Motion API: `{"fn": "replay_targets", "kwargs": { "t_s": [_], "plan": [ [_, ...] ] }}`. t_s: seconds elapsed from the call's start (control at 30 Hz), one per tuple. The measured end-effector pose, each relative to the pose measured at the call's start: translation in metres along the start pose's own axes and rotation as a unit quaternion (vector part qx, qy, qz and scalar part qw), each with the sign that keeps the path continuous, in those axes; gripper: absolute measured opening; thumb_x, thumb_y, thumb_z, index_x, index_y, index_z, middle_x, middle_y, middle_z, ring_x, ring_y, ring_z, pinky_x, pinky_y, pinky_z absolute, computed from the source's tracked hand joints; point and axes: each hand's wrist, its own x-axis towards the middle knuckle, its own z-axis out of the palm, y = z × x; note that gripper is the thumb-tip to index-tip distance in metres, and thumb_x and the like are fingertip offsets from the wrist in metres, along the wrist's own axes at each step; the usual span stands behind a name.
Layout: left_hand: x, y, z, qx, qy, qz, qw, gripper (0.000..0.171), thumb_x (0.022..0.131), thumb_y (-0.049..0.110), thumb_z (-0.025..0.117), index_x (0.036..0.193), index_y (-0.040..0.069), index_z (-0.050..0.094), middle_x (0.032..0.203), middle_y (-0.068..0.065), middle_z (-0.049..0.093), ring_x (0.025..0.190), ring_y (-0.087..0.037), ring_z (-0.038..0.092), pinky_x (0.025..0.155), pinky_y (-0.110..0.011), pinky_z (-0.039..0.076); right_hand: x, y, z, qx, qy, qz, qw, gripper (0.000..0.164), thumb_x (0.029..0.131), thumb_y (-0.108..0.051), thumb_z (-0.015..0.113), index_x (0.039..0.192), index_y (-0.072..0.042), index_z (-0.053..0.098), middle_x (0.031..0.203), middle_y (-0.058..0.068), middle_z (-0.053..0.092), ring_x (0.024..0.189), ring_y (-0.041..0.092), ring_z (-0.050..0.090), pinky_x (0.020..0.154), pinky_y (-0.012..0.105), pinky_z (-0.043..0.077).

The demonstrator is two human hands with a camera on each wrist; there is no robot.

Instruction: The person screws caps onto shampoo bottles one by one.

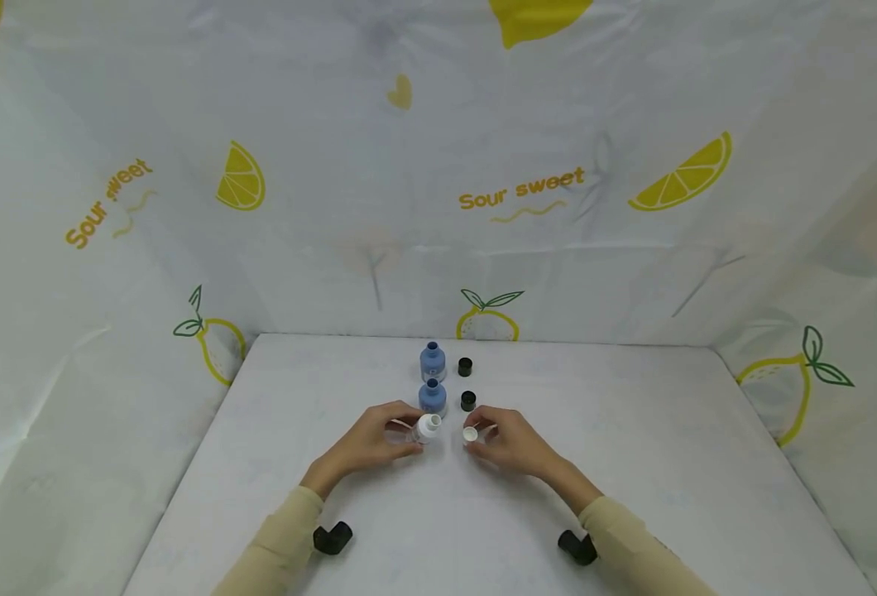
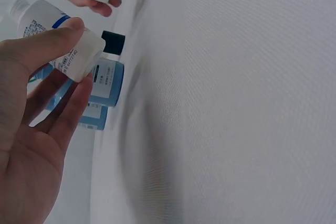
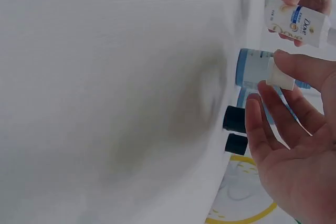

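A small white Dove bottle [image 3: 294, 22] with an uncapped neck is pinched between the thumb and fingers of my left hand [image 1: 376, 436]. In the head view it tilts, its opening toward the upper right. My right hand [image 1: 511, 443] pinches a white cap [image 1: 470, 434] by its sides, hollow side toward the head camera. The cap and the bottle are apart, with a narrow gap between the hands. Just beyond the bottle stands an open blue bottle [image 1: 433, 399], and a second blue bottle [image 1: 433, 364] is behind it.
Two black caps [image 1: 468, 401] [image 1: 465, 367] sit on the white table [image 1: 669, 430], right of the blue bottles. Black devices [image 1: 333, 538] [image 1: 577, 546] show beside both forearms. A lemon-print sheet [image 1: 349, 165] encloses the back and sides.
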Motion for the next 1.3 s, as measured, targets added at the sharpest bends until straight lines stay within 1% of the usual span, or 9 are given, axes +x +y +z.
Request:
{"fn": "replay_targets", "kwargs": {
  "t_s": [0.17,0.27,0.43,0.57,0.67,0.8,0.97,1.1,1.3],
  "plan": [
    [0.000,0.003,-0.001,0.004,0.009,0.017,0.9998,0.047,0.090,0.014,0.090,0.134,0.010,0.073,0.125,-0.005,0.076,0.114,-0.021,0.075,0.100,-0.029,0.067,0.003,-0.018,-0.010,0.020,0.018,-0.022,0.999,0.025,0.094,-0.006,0.083,0.117,-0.005,0.072,0.114,0.008,0.079,0.106,0.027,0.077,0.093,0.048,0.069],
    [0.000,0.005,-0.002,0.005,0.013,0.027,0.9995,0.046,0.090,0.015,0.090,0.133,0.011,0.074,0.124,-0.005,0.076,0.113,-0.020,0.075,0.099,-0.031,0.068,0.005,-0.027,-0.013,0.028,0.024,-0.028,0.999,0.028,0.094,-0.006,0.083,0.120,-0.004,0.072,0.115,0.007,0.079,0.106,0.024,0.077,0.094,0.049,0.069],
    [0.000,0.008,-0.004,0.009,0.013,0.033,0.9993,0.046,0.091,0.018,0.090,0.134,0.012,0.074,0.124,-0.004,0.076,0.111,-0.017,0.075,0.099,-0.030,0.068,0.006,-0.036,-0.012,0.039,0.022,-0.034,0.998,0.027,0.093,-0.008,0.084,0.119,-0.009,0.074,0.114,0.004,0.079,0.103,0.016,0.075,0.093,0.046,0.069],
    [0.000,0.009,-0.003,0.011,0.011,0.038,0.9992,0.045,0.091,0.018,0.089,0.134,0.011,0.074,0.123,-0.005,0.076,0.110,-0.017,0.075,0.098,-0.030,0.068,0.005,-0.039,-0.009,0.035,0.024,-0.036,0.998,0.027,0.094,-0.010,0.085,0.119,-0.010,0.074,0.113,0.004,0.079,0.102,0.016,0.075,0.091,0.039,0.069],
    [0.000,0.008,-0.003,0.009,0.008,0.034,0.9993,0.045,0.092,0.018,0.089,0.134,0.011,0.074,0.123,-0.005,0.076,0.109,-0.018,0.074,0.098,-0.030,0.068,0.003,-0.040,-0.007,0.033,0.030,-0.033,0.998,0.028,0.094,-0.011,0.084,0.120,-0.009,0.074,0.115,0.004,0.079,0.103,0.017,0.075,0.091,0.037,0.069],
    [-0.001,0.007,-0.003,0.008,0.007,0.035,0.9993,0.044,0.093,0.019,0.088,0.134,0.012,0.074,0.122,-0.005,0.075,0.109,-0.017,0.074,0.097,-0.030,0.068,0.002,-0.039,-0.006,0.032,0.040,-0.042,0.998,0.029,0.094,-0.012,0.084,0.121,-0.009,0.074,0.115,0.005,0.078,0.102,0.018,0.075,0.091,0.041,0.070],
    [-0.001,0.005,-0.003,0.011,0.007,0.037,0.9992,0.044,0.093,0.019,0.088,0.133,0.011,0.075,0.122,-0.004,0.076,0.108,-0.016,0.073,0.097,-0.031,0.068,0.003,-0.039,-0.006,0.031,0.064,-0.069,0.995,0.029,0.094,-0.012,0.085,0.121,-0.010,0.076,0.113,0.004,0.078,0.101,0.018,0.074,0.089,0.044,0.070],
    [-0.002,0.005,-0.002,0.013,0.002,0.026,0.9996,0.045,0.092,0.019,0.089,0.134,0.012,0.075,0.122,-0.003,0.075,0.108,-0.014,0.073,0.098,-0.031,0.068,0.004,-0.041,-0.004,0.039,0.076,-0.083,0.993,0.028,0.093,-0.011,0.086,0.120,-0.009,0.077,0.113,0.005,0.078,0.099,0.020,0.074,0.089,0.048,0.070],
    [-0.003,0.008,-0.003,0.011,-0.007,0.021,0.9997,0.045,0.092,0.020,0.089,0.134,0.012,0.075,0.121,-0.003,0.075,0.108,-0.013,0.072,0.099,-0.031,0.068,0.005,-0.045,-0.002,0.039,0.083,-0.087,0.992,0.030,0.093,-0.011,0.086,0.120,-0.005,0.076,0.113,0.006,0.077,0.099,0.020,0.075,0.089,0.042,0.070]
  ]
}}
